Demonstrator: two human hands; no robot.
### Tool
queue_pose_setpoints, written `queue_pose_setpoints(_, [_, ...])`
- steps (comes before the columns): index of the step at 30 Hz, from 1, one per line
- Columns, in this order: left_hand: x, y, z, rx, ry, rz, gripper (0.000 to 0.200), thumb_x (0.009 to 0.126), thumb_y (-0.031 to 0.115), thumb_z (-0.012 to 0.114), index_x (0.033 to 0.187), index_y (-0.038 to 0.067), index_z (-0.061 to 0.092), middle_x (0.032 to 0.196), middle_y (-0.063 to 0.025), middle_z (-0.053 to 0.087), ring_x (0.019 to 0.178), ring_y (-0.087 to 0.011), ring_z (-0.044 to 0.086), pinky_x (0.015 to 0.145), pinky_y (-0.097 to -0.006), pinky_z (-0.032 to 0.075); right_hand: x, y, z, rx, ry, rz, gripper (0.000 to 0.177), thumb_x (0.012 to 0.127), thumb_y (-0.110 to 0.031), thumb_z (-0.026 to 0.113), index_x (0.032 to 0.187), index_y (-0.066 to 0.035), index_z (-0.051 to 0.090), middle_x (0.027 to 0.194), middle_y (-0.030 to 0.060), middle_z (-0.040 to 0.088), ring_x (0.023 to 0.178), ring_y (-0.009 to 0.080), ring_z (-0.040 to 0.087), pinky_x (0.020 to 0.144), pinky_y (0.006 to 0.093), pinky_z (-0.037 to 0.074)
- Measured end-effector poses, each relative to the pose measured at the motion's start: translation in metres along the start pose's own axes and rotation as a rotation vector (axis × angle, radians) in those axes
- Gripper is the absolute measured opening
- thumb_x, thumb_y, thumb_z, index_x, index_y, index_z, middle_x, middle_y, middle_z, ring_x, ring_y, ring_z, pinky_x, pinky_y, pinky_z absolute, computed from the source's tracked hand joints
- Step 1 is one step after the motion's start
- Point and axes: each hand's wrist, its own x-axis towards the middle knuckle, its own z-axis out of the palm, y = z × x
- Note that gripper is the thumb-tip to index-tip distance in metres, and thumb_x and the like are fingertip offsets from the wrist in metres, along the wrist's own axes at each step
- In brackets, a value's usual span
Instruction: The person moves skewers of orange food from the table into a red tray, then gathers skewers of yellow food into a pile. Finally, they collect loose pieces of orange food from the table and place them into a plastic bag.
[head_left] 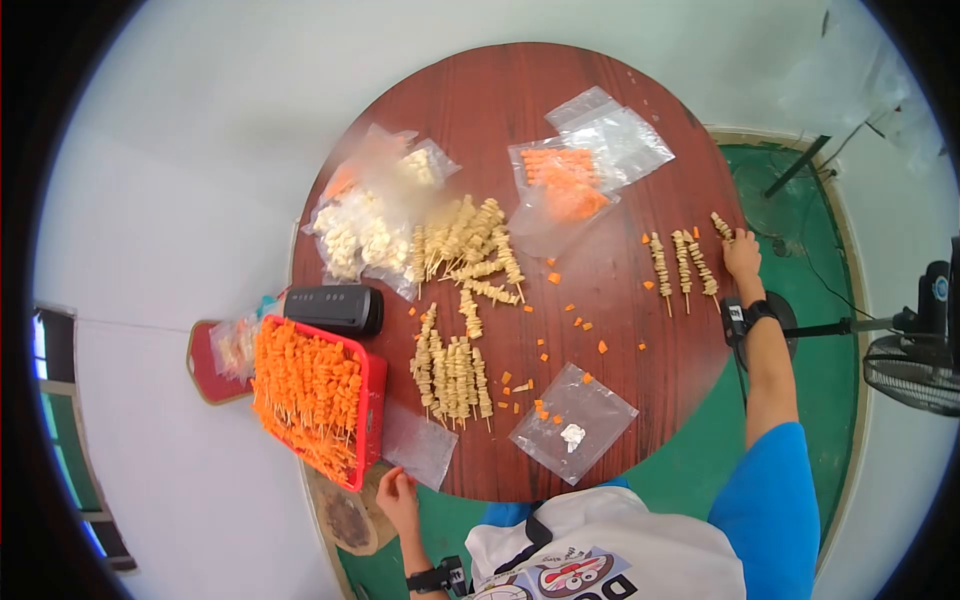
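Observation:
At the table's right edge my right hand (742, 258) is closed on the lower end of a skewer (721, 226) threaded with beige pieces. Three similar skewers (683, 262) lie just left of it. My left hand (399, 500) is at the near left edge, its fingers curled together at the rim of a flat clear plastic bag (422, 448). Beside that bag, a red basket (372, 400) is piled with orange skewers (305, 390). Beige skewers lie in two groups, an upper pile (470, 240) and a lower row (455, 380).
A black appliance (333, 310) sits behind the basket. Bags of pale pieces (360, 225) and a bag of orange sticks (565, 185) lie farther back. Orange scraps (602, 347) dot the round table (620, 290). Another clear bag (590, 415) lies in front. A fan (912, 370) stands at right.

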Motion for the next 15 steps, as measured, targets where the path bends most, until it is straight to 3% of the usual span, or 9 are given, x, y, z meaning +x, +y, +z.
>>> queue_pose_setpoints(5, [0.021,0.01,0.047,0.084,-0.203,-0.039,0.024,0.078,0.015,0.056,0.098,0.001,0.054,0.072,-0.0057,0.057,0.062,-0.0107,0.054,0.053,-0.0214,0.042,0.0,0.014,0.017,0.278,-0.051,0.009,0.026,0.075,-0.019,0.051,0.094,-0.001,0.049,0.099,0.0192,0.05,0.085,0.0365,0.052,0.072,0.0441,0.042])
queue_pose_setpoints(7, [0.037,0.002,0.073,0.303,-0.178,0.245,0.037,0.075,0.021,0.061,0.105,0.002,0.05,0.084,-0.0108,0.056,0.073,-0.0173,0.054,0.063,-0.0264,0.043,-0.02,-0.002,0.013,0.351,-0.123,0.006,0.026,0.077,-0.022,0.047,0.092,0.0,0.05,0.098,0.0206,0.05,0.085,0.0373,0.052,0.072,0.0446,0.041])
queue_pose_setpoints(8, [0.045,0.001,0.085,0.363,-0.153,0.284,0.042,0.074,0.023,0.062,0.108,0.001,0.048,0.091,-0.0138,0.054,0.08,-0.0212,0.052,0.07,-0.0293,0.042,-0.032,-0.012,0.007,0.353,-0.121,-0.006,0.039,0.078,-0.035,0.047,0.095,0.001,0.048,0.1,0.0207,0.049,0.088,0.037,0.051,0.074,0.0448,0.042])
queue_pose_setpoints(9, [0.055,0.007,0.097,0.424,-0.131,0.322,0.048,0.073,0.025,0.063,0.11,0.0,0.046,0.097,-0.0167,0.052,0.088,-0.025,0.05,0.077,-0.0323,0.041,-0.044,-0.025,-0.002,0.36,-0.137,-0.025,0.039,0.078,-0.035,0.047,0.095,0.001,0.048,0.1,0.0207,0.049,0.088,0.037,0.051,0.074,0.0448,0.042])
queue_pose_setpoints(11, [0.092,-0.017,0.119,0.429,-0.089,0.427,0.053,0.072,0.027,0.063,0.112,-0.001,0.044,0.1,-0.0187,0.049,0.095,-0.029,0.046,0.084,-0.0349,0.037,-0.062,-0.048,-0.019,0.155,0.011,0.014,0.054,0.075,-0.048,0.048,0.1,0.001,0.046,0.102,0.0191,0.048,0.09,0.0361,0.051,0.075,0.0449,0.042])
queue_pose_setpoints(12, [0.108,-0.026,0.128,0.451,-0.069,0.42,0.051,0.072,0.026,0.064,0.111,-0.001,0.045,0.102,-0.0183,0.05,0.094,-0.0263,0.049,0.08,-0.033,0.04,-0.065,-0.054,-0.025,0.12,-0.043,-0.006,0.064,0.071,-0.054,0.051,0.103,0.001,0.044,0.102,0.0178,0.047,0.092,0.0355,0.05,0.075,0.0456,0.043])
queue_pose_setpoints(14, [0.127,-0.01,0.143,0.47,-0.05,0.423,0.05,0.072,0.026,0.065,0.109,-0.002,0.046,0.104,-0.0178,0.05,0.092,-0.0237,0.052,0.076,-0.031,0.043,-0.062,-0.059,-0.016,0.157,-0.07,-0.015,0.063,0.071,-0.053,0.051,0.104,0.0,0.044,0.101,0.018,0.047,0.093,0.0356,0.05,0.074,0.0457,0.043])
queue_pose_setpoints(15, [0.123,0.014,0.154,0.494,-0.013,0.537,0.048,0.073,0.025,0.064,0.108,-0.002,0.047,0.099,-0.0178,0.052,0.088,-0.0252,0.054,0.074,-0.0322,0.044,-0.059,-0.059,-0.013,0.186,-0.092,-0.014,0.063,0.071,-0.052,0.052,0.105,0.0,0.044,0.101,0.0182,0.048,0.093,0.0356,0.05,0.073,0.0459,0.043])
